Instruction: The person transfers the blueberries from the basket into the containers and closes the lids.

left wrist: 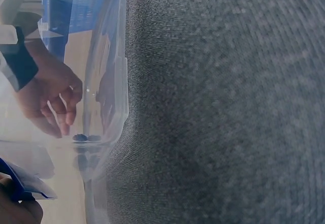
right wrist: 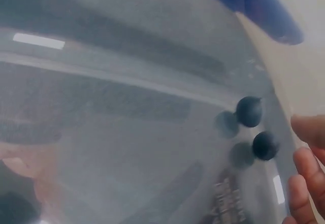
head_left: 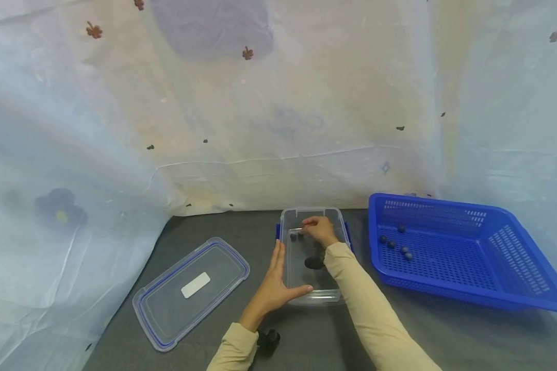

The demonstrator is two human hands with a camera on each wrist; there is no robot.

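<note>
A clear plastic box (head_left: 290,273) stands open on the dark grey table. My left hand (head_left: 275,281) lies flat against its left wall with straight fingers, the thumb along the near rim. My right hand (head_left: 316,228) reaches into the far end of the box, its fingers loosely curled just above two small dark balls (head_left: 296,236) and holding nothing that I can see. In the right wrist view both balls (right wrist: 256,127) rest on the box floor, with my fingertips (right wrist: 302,183) just beside them. The left wrist view shows the right hand (left wrist: 51,97) through the clear wall, hanging over the balls (left wrist: 84,137).
The box's clear lid (head_left: 192,288) with a blue seal lies flat to the left. A blue perforated basket (head_left: 492,278) at the right holds several dark balls (head_left: 396,245). Pale patterned sheeting hangs behind and on both sides.
</note>
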